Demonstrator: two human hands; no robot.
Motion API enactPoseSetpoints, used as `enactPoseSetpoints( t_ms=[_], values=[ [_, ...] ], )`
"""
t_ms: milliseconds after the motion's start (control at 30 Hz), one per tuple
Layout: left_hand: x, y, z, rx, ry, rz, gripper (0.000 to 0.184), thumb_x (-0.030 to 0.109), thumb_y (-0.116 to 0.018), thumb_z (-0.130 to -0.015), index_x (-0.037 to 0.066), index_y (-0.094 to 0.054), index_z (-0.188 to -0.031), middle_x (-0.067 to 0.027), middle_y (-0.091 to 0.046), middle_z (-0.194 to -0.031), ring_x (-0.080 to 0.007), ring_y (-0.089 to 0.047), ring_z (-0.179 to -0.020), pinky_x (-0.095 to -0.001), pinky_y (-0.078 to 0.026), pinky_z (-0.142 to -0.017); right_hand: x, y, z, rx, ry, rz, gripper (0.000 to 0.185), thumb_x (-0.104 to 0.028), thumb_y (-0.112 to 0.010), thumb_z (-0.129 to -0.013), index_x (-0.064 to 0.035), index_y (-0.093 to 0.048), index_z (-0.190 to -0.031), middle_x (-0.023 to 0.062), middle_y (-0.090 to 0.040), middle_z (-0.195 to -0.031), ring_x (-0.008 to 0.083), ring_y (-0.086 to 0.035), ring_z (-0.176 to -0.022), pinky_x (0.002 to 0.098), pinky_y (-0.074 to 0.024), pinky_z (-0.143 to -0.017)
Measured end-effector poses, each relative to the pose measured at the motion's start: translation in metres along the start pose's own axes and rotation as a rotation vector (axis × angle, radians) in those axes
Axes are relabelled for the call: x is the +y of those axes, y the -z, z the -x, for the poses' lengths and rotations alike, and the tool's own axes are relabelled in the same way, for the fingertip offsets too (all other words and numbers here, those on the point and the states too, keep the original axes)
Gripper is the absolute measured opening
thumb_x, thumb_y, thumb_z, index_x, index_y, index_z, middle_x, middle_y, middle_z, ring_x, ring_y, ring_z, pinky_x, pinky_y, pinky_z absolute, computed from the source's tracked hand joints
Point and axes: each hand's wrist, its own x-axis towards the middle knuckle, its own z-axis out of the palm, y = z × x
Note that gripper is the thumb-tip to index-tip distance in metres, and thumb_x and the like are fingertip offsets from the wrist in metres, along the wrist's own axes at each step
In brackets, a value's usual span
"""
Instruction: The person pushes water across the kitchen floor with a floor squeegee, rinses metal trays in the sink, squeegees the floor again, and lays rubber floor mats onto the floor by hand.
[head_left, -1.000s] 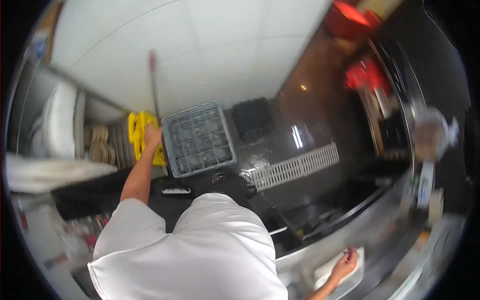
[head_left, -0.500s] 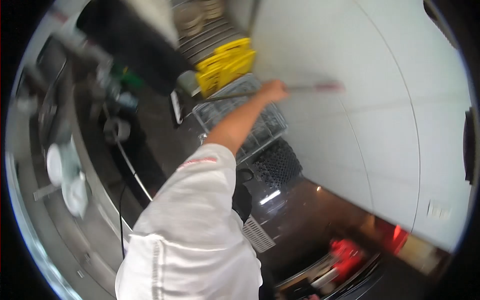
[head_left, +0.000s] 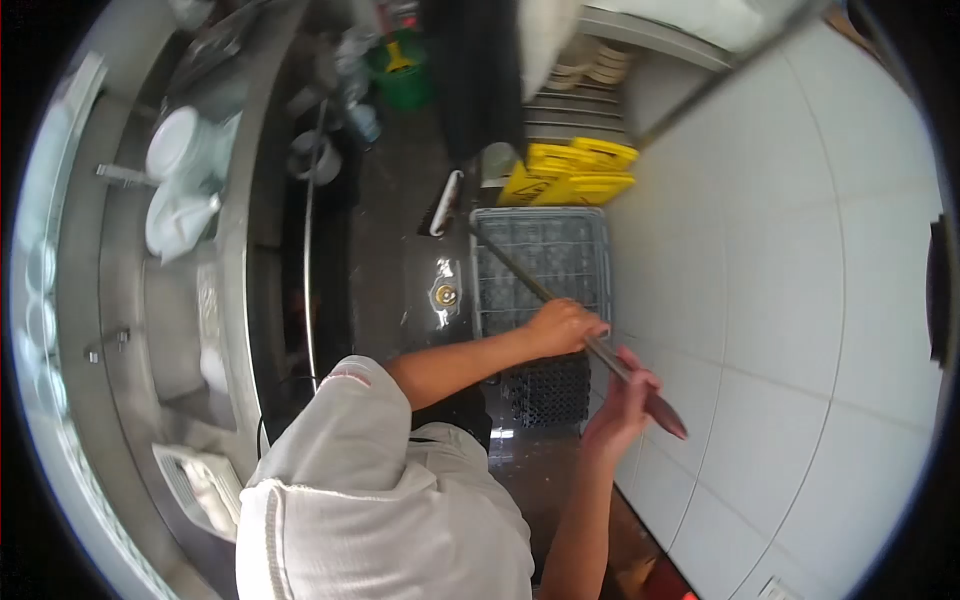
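Observation:
A floor squeegee's long pole point(head_left: 513, 268) slants across the view, its red-brown end toward the lower right. The black and white squeegee head point(head_left: 446, 205) rests on the wet dark floor at the pole's far end. My left hand point(head_left: 565, 327) is wrapped round the pole above a grey crate. Nearer the red-brown end, my right hand point(head_left: 622, 405) also grips it, close to the white tiled wall. A round brass-coloured floor fitting point(head_left: 446, 295) lies left of the grey crate point(head_left: 603, 260).
Yellow folded signs point(head_left: 568, 172) stand behind the crate, and a black perforated mat point(head_left: 550, 390) lies in front. A steel counter point(head_left: 262, 150) runs along the left. A green bucket point(head_left: 405, 88) sits farther back. White tiles point(head_left: 770, 290) line the right.
My right hand has come into view and grips the pole. The view has turned, and the pole's near end has swung down toward me.

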Motion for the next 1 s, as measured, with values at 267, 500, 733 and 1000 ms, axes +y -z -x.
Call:
enactPoseSetpoints(
  t_ms=[267, 500, 733, 1000],
  values=[
    [-0.04, 0.142, 0.022, 0.092, 0.174, 0.035, 0.021, 0.023, -0.073, -0.088, 0.009, -0.063, -0.075, -0.0104, -0.063, -0.07, -0.033, -0.063, -0.067, -0.0449, -0.049, -0.061, -0.09, -0.124, 0.006, -0.687, 0.34, -0.216, 0.027, -0.012, -0.058, -0.085, -0.0096, -0.041, -0.064, 0.0019, -0.04, -0.055, 0.0173, -0.047, -0.055, 0.0345, -0.0424, -0.058],
    [-0.138, 0.063, 0.246, 0.158, 0.679, 0.116, 0.027, 0.027, -0.068, -0.092, 0.006, -0.062, -0.077, -0.0139, -0.065, -0.076, -0.0379, -0.065, -0.083, -0.0501, -0.049, -0.074, -0.036, -0.093, 0.097, -0.971, 0.285, -0.023, 0.037, -0.011, -0.06, -0.086, -0.007, -0.038, -0.057, 0.0055, -0.043, -0.05, 0.019, -0.039, -0.041, 0.0347, -0.039, -0.045],
    [-0.013, 0.028, 0.365, 0.062, 0.819, -0.102, 0.021, 0.027, -0.065, -0.093, 0.01, -0.074, -0.086, -0.0169, -0.071, -0.091, -0.0375, -0.067, -0.092, -0.0476, -0.051, -0.089, -0.068, -0.02, 0.177, -1.004, 0.167, -0.123, 0.038, -0.015, -0.063, -0.087, -0.0096, -0.039, -0.058, 0.0043, -0.046, -0.053, 0.0179, -0.042, -0.046, 0.0338, -0.0397, -0.047],
    [0.068, 0.117, 0.312, 0.383, 0.371, -0.268, 0.018, 0.022, -0.075, -0.084, 0.007, -0.069, -0.075, -0.0152, -0.066, -0.075, -0.0377, -0.066, -0.082, -0.0479, -0.052, -0.075, -0.187, 0.05, 0.244, -0.95, 0.297, -0.552, 0.029, -0.018, -0.061, -0.088, -0.0097, -0.042, -0.067, 0.0018, -0.04, -0.057, 0.0161, -0.04, -0.053, 0.0352, -0.0398, -0.05]
  ],
)
